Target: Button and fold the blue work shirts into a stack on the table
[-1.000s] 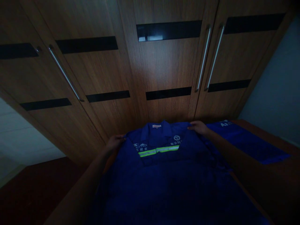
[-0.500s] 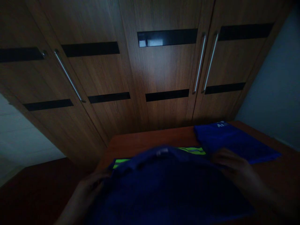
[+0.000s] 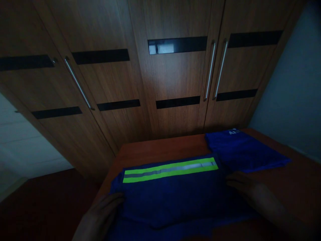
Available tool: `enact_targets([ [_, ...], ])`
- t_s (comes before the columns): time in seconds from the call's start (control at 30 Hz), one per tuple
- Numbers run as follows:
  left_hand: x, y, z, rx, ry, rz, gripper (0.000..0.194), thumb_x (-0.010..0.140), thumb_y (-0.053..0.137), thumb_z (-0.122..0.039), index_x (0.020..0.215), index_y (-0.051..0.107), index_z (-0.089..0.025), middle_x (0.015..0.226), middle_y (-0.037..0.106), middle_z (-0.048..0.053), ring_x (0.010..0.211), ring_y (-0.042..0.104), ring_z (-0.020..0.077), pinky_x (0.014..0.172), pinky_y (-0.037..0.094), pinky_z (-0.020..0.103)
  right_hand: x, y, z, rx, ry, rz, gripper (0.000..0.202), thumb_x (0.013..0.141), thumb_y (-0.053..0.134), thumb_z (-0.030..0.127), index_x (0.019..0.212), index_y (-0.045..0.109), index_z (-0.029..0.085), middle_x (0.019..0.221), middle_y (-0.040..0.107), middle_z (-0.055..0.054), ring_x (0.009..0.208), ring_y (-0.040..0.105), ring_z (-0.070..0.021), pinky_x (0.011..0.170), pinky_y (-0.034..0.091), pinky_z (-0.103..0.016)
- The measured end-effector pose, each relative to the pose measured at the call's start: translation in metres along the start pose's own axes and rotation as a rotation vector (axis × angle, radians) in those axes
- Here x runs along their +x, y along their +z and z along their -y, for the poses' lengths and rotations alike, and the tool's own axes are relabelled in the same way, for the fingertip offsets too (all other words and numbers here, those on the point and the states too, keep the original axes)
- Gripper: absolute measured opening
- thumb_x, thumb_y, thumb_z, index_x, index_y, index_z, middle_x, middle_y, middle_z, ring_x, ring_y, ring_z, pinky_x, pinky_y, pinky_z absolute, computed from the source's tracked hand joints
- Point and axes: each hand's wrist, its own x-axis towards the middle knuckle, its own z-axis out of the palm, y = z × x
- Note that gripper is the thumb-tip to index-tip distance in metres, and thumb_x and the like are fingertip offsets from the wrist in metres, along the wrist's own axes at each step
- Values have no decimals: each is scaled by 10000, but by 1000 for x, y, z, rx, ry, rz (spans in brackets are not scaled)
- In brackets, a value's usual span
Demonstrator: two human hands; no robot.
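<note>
A dark blue garment (image 3: 170,197) lies folded on the reddish-brown tabletop, with a yellow-green and silver reflective strip (image 3: 170,170) across its far part. My left hand (image 3: 102,211) rests at its left edge, fingers stretched onto the cloth. At the right edge is my right hand (image 3: 248,189), its fingers laid along the fabric and pointing left. Both hands look open, though the dim light hides the thumbs. A crease runs across the garment's near part, where the cloth sits unevenly.
A brighter blue folded garment (image 3: 240,149) with white lettering lies at the back right of the table (image 3: 160,147). Behind stands a wooden wardrobe (image 3: 175,77) with metal handles and black strips. A pale wall (image 3: 288,100) closes the right side.
The raised, arched part of the dark blue garment has come down, uncovering the whole reflective strip. My hands stay near its two sides and sit lower on the cloth. The view has shifted slightly.
</note>
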Motion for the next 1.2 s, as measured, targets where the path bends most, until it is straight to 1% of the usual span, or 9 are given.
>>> enact_targets([
  [0.17,2,-1,-5,3,-15,95,347,813,491,-217,1072,685,-343,1139,687,-30,1007,653,216,875,555,333,0,6,-1,-8,53,14,520,733,398,45,1097,674,293,1194,641,-31,1057,620,-220,904,517,-373],
  [0.27,7,-2,-23,-2,-42,70,445,782,482,-171,1166,639,-332,1211,650,-15,1074,616,244,926,529,397,7,2,13,-10,96,-39,540,708,395,41,1107,668,283,1210,632,-33,1079,607,-231,927,502,-386],
  [0.4,33,-1,-80,-50,-2,-18,493,865,440,-233,1345,466,-341,1400,487,-10,1253,474,263,997,462,475,35,-5,70,64,94,-118,438,855,402,172,1246,576,263,1286,583,-53,1140,567,-238,981,471,-411],
  [0.5,65,4,-129,-74,88,36,550,895,443,-247,1424,324,-341,1524,280,-11,1377,282,274,1076,352,506,63,0,122,112,-92,-91,470,897,415,231,1363,449,274,1462,395,-25,1329,371,-246,1083,359,-451],
  [0.6,95,20,-151,-80,130,108,583,914,450,-348,1455,236,-318,1560,163,20,1410,171,302,1105,241,575,87,17,150,129,-178,-31,549,884,426,205,1424,348,267,1529,255,-32,1397,221,-251,1126,254,-490],
  [0.7,110,39,-140,-93,139,206,588,924,379,-503,1460,214,-325,1557,172,48,1407,165,331,1087,210,622,100,38,145,143,-160,58,548,917,419,310,1448,296,252,1510,301,-65,1394,228,-265,1123,209,-539],
  [0.8,110,48,-119,-101,176,252,609,921,338,-555,1465,146,-360,1558,168,32,1409,165,318,1097,198,604,98,52,124,158,-149,96,573,929,395,466,1457,262,287,1510,301,-50,1391,237,-267,1119,205,-546],
  [1.0,89,45,-81,-15,141,204,636,926,351,-536,1472,90,-341,1550,198,27,1405,200,285,1114,200,550,71,55,75,38,1,-30,537,930,378,505,1428,331,309,1507,309,-30,1379,272,-265,1111,234,-534],
  [1.2,58,44,-41,120,36,98,626,909,400,-531,1463,174,-346,1532,261,15,1377,282,279,1098,265,500,34,52,35,-75,106,-135,538,920,411,474,1412,370,260,1492,339,-46,1361,311,-270,1082,322,-505],
])
